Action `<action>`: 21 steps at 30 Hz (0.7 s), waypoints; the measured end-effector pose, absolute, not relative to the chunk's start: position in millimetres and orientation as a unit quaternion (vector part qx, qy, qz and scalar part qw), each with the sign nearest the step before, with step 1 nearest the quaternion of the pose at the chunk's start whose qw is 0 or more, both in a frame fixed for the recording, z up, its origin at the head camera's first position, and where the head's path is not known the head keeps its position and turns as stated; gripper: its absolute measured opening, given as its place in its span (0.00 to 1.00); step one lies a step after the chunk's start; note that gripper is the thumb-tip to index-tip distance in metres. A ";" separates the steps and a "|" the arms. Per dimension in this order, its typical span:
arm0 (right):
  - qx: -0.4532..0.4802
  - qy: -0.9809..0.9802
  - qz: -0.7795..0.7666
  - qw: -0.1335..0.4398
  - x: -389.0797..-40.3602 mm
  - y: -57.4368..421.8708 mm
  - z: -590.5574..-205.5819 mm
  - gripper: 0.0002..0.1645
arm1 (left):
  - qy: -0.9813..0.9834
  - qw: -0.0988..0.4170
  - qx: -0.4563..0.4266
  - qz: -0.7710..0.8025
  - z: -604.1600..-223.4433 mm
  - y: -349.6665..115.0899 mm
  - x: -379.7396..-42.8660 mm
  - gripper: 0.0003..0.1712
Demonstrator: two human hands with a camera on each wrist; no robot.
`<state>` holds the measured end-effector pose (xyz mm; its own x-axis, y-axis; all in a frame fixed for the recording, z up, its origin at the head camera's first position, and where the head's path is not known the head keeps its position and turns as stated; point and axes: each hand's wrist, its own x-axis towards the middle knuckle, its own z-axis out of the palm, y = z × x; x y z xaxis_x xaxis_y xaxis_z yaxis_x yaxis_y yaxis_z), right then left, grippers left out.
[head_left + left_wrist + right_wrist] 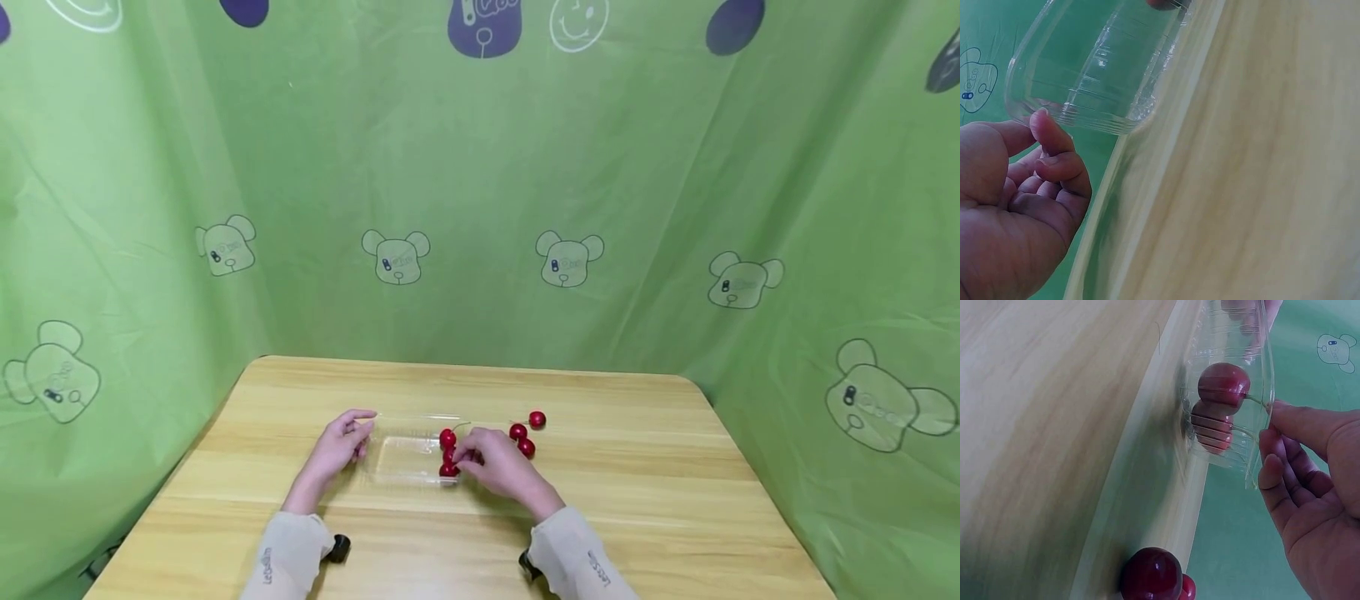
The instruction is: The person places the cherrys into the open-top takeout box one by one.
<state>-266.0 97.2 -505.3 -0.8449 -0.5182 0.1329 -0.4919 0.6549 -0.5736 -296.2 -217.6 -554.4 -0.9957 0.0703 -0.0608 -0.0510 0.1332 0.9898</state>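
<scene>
A clear plastic box (411, 481) lies on the table with three red cherries in a row at its right end. One cherry (447, 438) is at the back of that row, its stem pointing right. My left hand (339, 447) pinches the box's left rim between thumb and forefinger, the other fingers curled. At the right rim, my right hand (491, 462) pinches the thin green stem of a cherry (1224, 387) that sits inside the box wall. Another cherry (1212, 427) lies right against it. My fingertips partly hide the stems.
Right of the box, beyond my right hand, three loose cherries lie on the wooden table (637, 467): one cherry (518, 431), a second cherry (527, 448) close by, and a third cherry (537, 419) farther back. A green curtain (480, 167) hangs behind and on both sides.
</scene>
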 end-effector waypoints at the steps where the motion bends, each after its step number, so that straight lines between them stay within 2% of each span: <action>1: -0.278 0.909 -0.309 0.022 -265.6 97.6 -505.7 0.05 | 0.751 0.047 0.005 0.658 -554.4 -217.4 -295.8 0.21; 21: -0.282 0.908 -0.310 0.022 -264.4 99.7 -506.5 0.07 | 0.753 0.055 0.001 0.656 -551.4 -217.2 -296.0 0.22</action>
<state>-264.4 99.7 -506.5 -0.8399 -0.5257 0.1349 -0.4986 0.6491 -0.5745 -296.0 -217.2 -551.4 -0.9939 0.0744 -0.0813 -0.0703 0.1406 0.9876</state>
